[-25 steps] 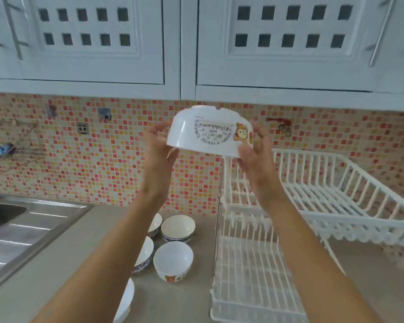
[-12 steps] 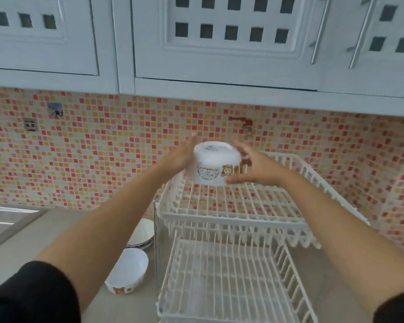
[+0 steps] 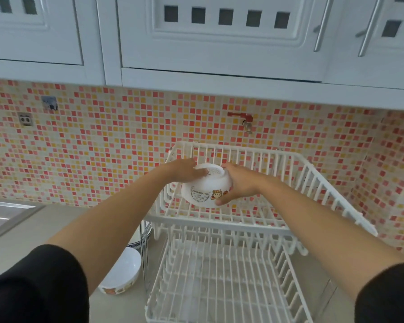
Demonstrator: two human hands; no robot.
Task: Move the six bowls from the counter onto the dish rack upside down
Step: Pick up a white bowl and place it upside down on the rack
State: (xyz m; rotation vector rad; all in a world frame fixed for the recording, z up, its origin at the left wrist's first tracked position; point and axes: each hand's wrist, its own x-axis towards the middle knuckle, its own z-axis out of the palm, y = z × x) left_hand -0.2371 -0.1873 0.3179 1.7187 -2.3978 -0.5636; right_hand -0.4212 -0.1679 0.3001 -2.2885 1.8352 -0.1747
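The person is holding the white bowl (image 3: 204, 188) upside down between both hands, the left hand (image 3: 184, 170) gripping its foot end and the right hand (image 3: 239, 184) clasping its side, over the back left corner of the dish rack (image 3: 324, 190) top tier; it looks to be tilting slightly, rim facing down towards the wires just beneath

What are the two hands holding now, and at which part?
Both hold one white bowl, upside down over the dish rack's upper tier: left hand on its upturned base, right hand around its side wall, thumb near the rim.
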